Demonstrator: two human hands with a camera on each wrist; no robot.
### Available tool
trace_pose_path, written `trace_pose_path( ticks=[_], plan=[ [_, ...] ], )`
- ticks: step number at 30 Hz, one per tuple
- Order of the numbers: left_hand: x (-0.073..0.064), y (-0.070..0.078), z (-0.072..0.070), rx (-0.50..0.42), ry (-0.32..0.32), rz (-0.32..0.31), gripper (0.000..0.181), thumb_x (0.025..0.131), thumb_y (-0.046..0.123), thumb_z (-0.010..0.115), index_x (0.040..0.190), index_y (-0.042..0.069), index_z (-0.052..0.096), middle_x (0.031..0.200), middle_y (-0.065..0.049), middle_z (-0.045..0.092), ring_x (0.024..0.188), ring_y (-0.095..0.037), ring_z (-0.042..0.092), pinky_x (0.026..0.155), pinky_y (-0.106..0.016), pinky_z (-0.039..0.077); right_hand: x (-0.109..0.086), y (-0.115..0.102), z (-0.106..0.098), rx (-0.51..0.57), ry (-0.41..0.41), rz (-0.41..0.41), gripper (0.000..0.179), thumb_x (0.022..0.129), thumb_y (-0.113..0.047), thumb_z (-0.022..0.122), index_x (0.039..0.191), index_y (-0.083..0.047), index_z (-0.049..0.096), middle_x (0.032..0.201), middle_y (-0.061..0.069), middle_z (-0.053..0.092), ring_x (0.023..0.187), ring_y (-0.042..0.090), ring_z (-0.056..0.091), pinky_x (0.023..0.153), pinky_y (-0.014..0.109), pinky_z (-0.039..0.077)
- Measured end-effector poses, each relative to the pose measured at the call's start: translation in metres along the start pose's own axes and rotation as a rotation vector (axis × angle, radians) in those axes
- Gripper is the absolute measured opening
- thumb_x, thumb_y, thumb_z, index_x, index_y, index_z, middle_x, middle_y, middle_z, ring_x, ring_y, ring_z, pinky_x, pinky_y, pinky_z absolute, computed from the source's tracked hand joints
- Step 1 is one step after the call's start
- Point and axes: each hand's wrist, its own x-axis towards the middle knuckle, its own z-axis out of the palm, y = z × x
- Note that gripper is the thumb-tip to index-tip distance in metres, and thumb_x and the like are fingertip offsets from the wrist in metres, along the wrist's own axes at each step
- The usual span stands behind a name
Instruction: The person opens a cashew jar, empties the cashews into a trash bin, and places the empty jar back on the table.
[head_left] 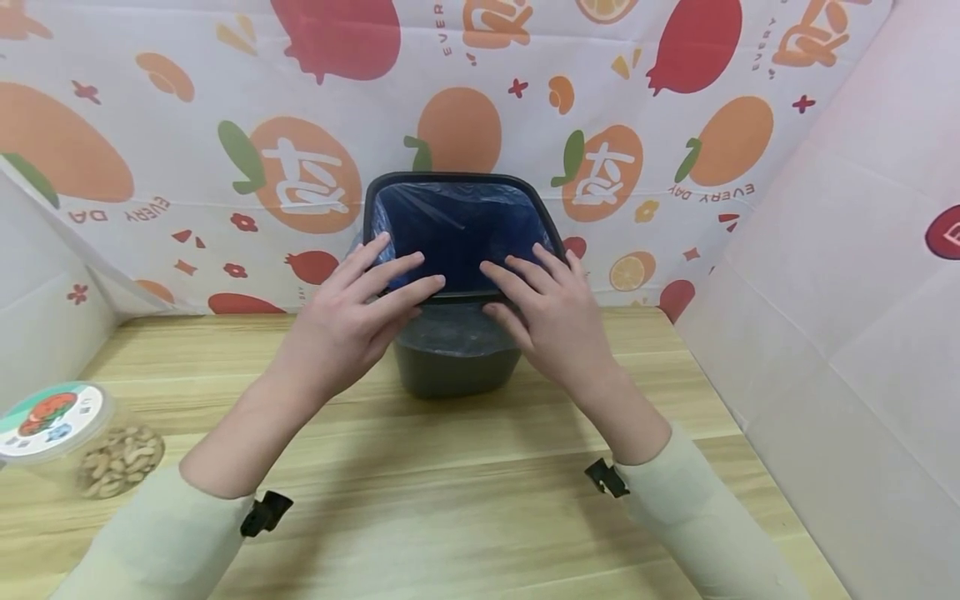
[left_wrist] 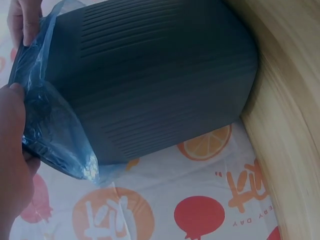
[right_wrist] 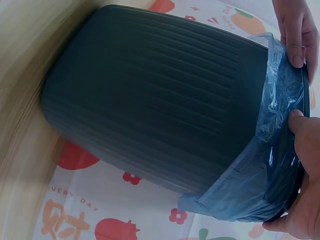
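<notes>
A dark trash can (head_left: 453,377) stands upright against the patterned backdrop. Its mouth is lined with a thin bluish trash bag (head_left: 459,330) whose edge is folded down over the outside of the rim. My left hand (head_left: 348,308) is at the near left of the rim, fingers over the opening and thumb outside. At the near right, my right hand (head_left: 553,315) straddles the rim the same way. Both wrist views show the thumbs against the folded bag (left_wrist: 62,127) on the can's ribbed wall (right_wrist: 165,100). The fingertips inside the can are hidden there.
On the left of the wood-grain table (head_left: 420,508) lies a clear jar of cashews (head_left: 120,458) with a printed lid. A fruit-print sheet (head_left: 525,50) hangs behind the can, and a pale wall (head_left: 840,333) rises along the right edge.
</notes>
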Motion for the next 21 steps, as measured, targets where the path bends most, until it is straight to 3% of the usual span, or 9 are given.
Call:
trace_pose_path(
  ticks=[7, 15, 21],
  plan=[
    [-0.004, -0.008, -0.003, -0.010, 0.003, 0.022, 0.046, 0.090, 0.011, 0.072, 0.134, 0.022, 0.065, 0.131, -0.014, 0.065, 0.137, -0.044, 0.045, 0.110, -0.059, 0.038, 0.003, -0.005, 0.002, -0.007, 0.005, -0.001, 0.044, 0.098, -0.046, 0.059, 0.136, -0.024, 0.064, 0.128, 0.009, 0.068, 0.129, 0.037, 0.055, 0.110, 0.067, 0.032],
    [-0.006, -0.013, -0.007, -0.060, 0.000, -0.006, 0.050, 0.086, 0.009, 0.076, 0.133, 0.023, 0.066, 0.133, -0.012, 0.065, 0.138, -0.041, 0.045, 0.111, -0.057, 0.038, 0.005, -0.007, 0.001, 0.012, -0.027, 0.002, 0.052, 0.095, -0.055, 0.059, 0.138, -0.025, 0.062, 0.134, 0.009, 0.064, 0.131, 0.036, 0.054, 0.113, 0.062, 0.031],
    [-0.006, -0.014, -0.006, -0.086, -0.022, -0.032, 0.054, 0.086, 0.022, 0.076, 0.138, 0.021, 0.062, 0.142, -0.015, 0.056, 0.142, -0.040, 0.039, 0.113, -0.058, 0.035, 0.003, -0.004, 0.004, 0.092, 0.033, -0.015, 0.058, 0.096, -0.062, 0.052, 0.139, -0.024, 0.060, 0.140, 0.010, 0.059, 0.139, 0.033, 0.046, 0.115, 0.064, 0.026]
  ],
)
